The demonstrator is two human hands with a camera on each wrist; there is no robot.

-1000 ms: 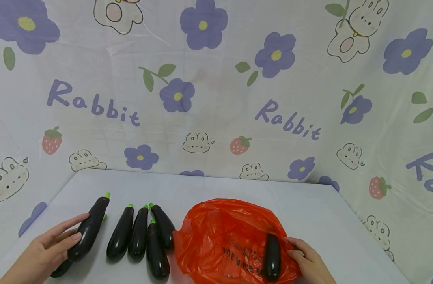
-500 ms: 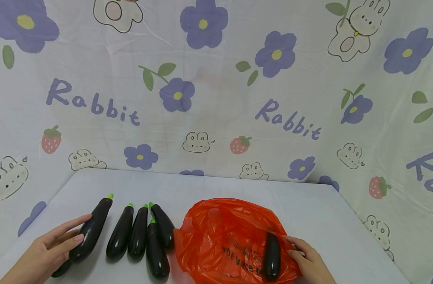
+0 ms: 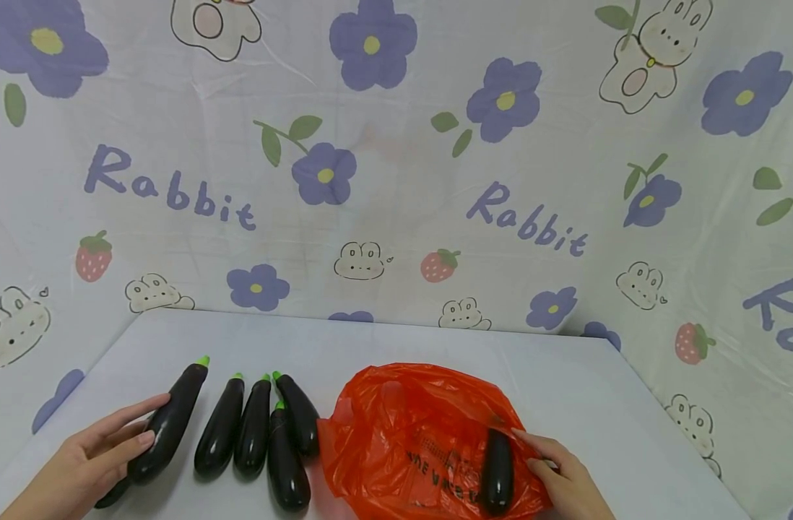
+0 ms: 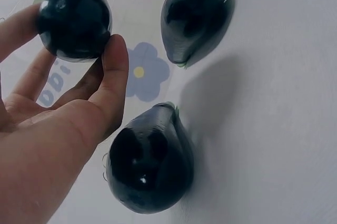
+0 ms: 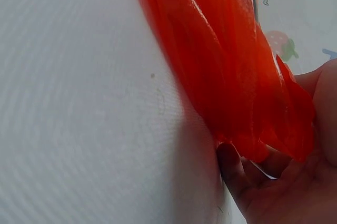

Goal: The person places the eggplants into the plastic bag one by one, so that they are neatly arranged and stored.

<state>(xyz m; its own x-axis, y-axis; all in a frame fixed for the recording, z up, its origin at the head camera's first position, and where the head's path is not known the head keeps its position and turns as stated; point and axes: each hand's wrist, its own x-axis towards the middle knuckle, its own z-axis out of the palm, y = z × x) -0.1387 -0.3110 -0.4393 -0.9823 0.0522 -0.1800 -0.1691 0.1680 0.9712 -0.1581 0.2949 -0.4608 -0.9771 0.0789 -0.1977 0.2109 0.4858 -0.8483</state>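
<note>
My left hand [image 3: 91,455] grips a glossy dark eggplant [image 3: 172,422] with a green stem end, thumb on one side and fingers on the other. In the left wrist view that eggplant [image 4: 75,21] is held up, its round end toward the camera. A second eggplant [image 3: 113,494] lies partly hidden beneath it and the hand. My right hand [image 3: 568,480] pinches the right edge of a red plastic bag [image 3: 383,412], which spreads open on the table. One eggplant [image 3: 498,473] lies inside the bag near that hand. The right wrist view shows the bag's gathered edge [image 5: 284,124] between thumb and fingers.
Several more eggplants lie in a group between the left hand and the bag, among them one eggplant [image 3: 219,430] at the group's left and another eggplant [image 3: 289,462] near the bag. Behind the white table [image 3: 552,375] hangs a printed curtain [image 3: 396,209] with flowers and rabbits.
My left hand has shifted slightly to the right with the eggplant, which leans a little more to the right. The right hand's fingers have moved slightly on the bag's edge.
</note>
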